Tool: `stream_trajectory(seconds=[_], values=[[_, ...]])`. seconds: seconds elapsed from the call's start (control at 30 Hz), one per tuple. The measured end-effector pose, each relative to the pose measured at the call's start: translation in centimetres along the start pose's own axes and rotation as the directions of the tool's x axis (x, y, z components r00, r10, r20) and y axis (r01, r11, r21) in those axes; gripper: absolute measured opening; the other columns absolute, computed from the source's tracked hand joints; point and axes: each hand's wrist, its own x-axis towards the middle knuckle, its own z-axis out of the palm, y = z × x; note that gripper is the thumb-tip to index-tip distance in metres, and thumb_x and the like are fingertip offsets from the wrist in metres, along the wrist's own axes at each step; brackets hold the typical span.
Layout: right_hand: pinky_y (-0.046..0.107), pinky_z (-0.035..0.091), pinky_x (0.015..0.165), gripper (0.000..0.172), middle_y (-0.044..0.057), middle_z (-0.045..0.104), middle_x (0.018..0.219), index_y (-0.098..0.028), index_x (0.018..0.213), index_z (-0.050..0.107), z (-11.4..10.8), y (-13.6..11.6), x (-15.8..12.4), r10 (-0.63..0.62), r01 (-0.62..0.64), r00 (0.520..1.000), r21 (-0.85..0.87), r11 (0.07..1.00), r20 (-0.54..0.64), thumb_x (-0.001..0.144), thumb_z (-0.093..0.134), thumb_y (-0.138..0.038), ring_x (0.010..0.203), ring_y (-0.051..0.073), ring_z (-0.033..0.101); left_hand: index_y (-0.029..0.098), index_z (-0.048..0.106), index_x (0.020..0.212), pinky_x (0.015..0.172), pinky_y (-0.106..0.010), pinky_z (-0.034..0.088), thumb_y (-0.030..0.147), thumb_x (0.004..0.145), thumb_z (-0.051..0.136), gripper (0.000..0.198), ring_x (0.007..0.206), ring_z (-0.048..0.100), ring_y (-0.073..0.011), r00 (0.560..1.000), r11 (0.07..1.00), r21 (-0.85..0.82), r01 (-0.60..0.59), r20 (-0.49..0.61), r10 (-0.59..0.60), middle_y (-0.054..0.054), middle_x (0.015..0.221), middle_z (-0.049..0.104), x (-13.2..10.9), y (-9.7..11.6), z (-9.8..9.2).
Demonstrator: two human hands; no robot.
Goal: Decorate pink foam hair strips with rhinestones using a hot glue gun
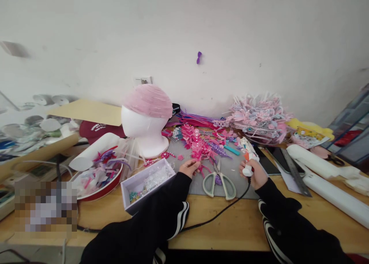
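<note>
My right hand [256,174] is wrapped round a white glue gun [248,152] with an orange part, its black cord trailing down to the left. My left hand [190,167] has its fingertips pressed together at the lower end of the pink ribbon pieces [195,142]; what lies between them is too small to make out. Scissors [219,181] with pale green handles lie on the grey mat [196,187] between my hands. Purple braided pieces [218,149] and a teal stick [231,150] lie beyond them.
A foam head [141,131] with a pink cover stands back left. Nearer are a white box [127,196] of beads and a red-rimmed bowl [99,194] of ribbons. At right are a pile of pink-white hair pieces [259,117], a metal ruler [296,173] and white rolls [334,194].
</note>
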Motion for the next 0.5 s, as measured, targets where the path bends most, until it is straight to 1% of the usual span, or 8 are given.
stream_trajectory(seconds=[0.03,0.07,0.13,0.2,0.23,0.3,0.4,0.5], values=[[0.022,0.025,0.034,0.026,-0.005,0.028,0.042,-0.021,0.045,0.029,0.6,-0.1,0.0,0.012,-0.016,0.999,0.131,0.991,0.029,0.061,0.042,-0.038,0.036,0.008,0.026,0.012,0.054,0.060,0.038,-0.016,0.028,0.032,0.050,0.071,0.028,0.038,0.043,-0.0044,1.000,1.000,0.000,0.002,0.004,-0.002,0.005,0.044,0.050,0.0,0.0,0.0],[0.022,0.026,0.035,0.024,-0.004,0.029,0.044,-0.021,0.046,0.031,1.1,-0.1,0.0,0.000,-0.009,0.999,0.219,0.976,0.038,0.060,0.044,-0.036,0.038,0.007,0.027,0.012,0.054,0.060,0.038,-0.016,0.027,0.033,0.049,0.071,0.028,0.038,0.042,-0.0043,1.000,1.000,-0.001,0.005,0.006,-0.005,0.005,0.043,0.050,0.0,0.0,0.0],[0.022,0.028,0.038,0.019,-0.004,0.034,0.046,-0.020,0.050,0.038,2.2,0.1,-0.1,-0.053,0.052,0.999,0.260,0.964,-0.003,0.057,0.049,-0.033,0.040,0.008,0.031,0.013,0.055,0.061,0.038,-0.016,0.027,0.032,0.049,0.071,0.028,0.038,0.042,-0.0040,1.000,1.000,0.003,0.007,0.006,-0.007,0.005,0.043,0.049,0.0,0.0,0.0],[0.022,0.029,0.040,0.013,-0.004,0.039,0.048,-0.019,0.058,0.046,3.1,0.6,-0.3,-0.107,0.111,0.994,0.200,0.974,-0.028,0.055,0.053,-0.029,0.043,0.009,0.036,0.013,0.056,0.062,0.038,-0.017,0.028,0.031,0.049,0.071,0.027,0.038,0.042,-0.0042,1.000,1.000,0.016,0.008,0.005,-0.008,0.005,0.043,0.049,0.0,0.0,0.0],[0.023,0.029,0.041,0.013,-0.004,0.041,0.048,-0.018,0.063,0.049,3.4,1.0,-0.4,-0.122,0.122,0.992,0.158,0.980,-0.012,0.055,0.054,-0.028,0.044,0.009,0.037,0.013,0.056,0.063,0.039,-0.017,0.028,0.030,0.050,0.071,0.026,0.039,0.043,-0.0044,1.000,1.000,0.023,0.010,0.009,-0.010,0.005,0.044,0.049,0.0,0.0,0.0],[0.025,0.029,0.043,0.016,-0.004,0.043,0.047,-0.018,0.070,0.053,4.0,1.5,-0.8,-0.134,0.128,0.989,0.101,0.987,0.055,0.057,0.054,-0.027,0.044,0.011,0.039,0.013,0.057,0.063,0.039,-0.017,0.028,0.028,0.051,0.070,0.024,0.039,0.043,-0.0047,1.000,0.999,0.029,0.018,0.023,-0.019,0.005,0.044,0.048,0.0,0.0,0.0],[0.025,0.028,0.044,0.015,-0.004,0.043,0.045,-0.017,0.068,0.055,4.5,1.9,-1.4,-0.153,0.145,0.979,0.069,0.987,0.131,0.057,0.052,-0.027,0.043,0.010,0.038,0.014,0.055,0.061,0.038,-0.017,0.026,0.027,0.050,0.070,0.023,0.038,0.042,-0.0044,0.999,0.999,0.024,0.031,0.041,-0.032,0.005,0.045,0.048,0.0,-0.1,0.1],[0.025,0.025,0.044,0.013,-0.004,0.042,0.044,-0.016,0.062,0.055,4.7,1.8,-1.6,-0.160,0.155,0.977,0.045,0.987,0.141,0.057,0.052,-0.028,0.043,0.010,0.036,0.014,0.053,0.060,0.038,-0.017,0.026,0.027,0.050,0.070,0.024,0.038,0.042,-0.0040,0.998,0.999,0.020,0.036,0.051,-0.037,0.006,0.045,0.048,0.0,-0.1,0.2]])
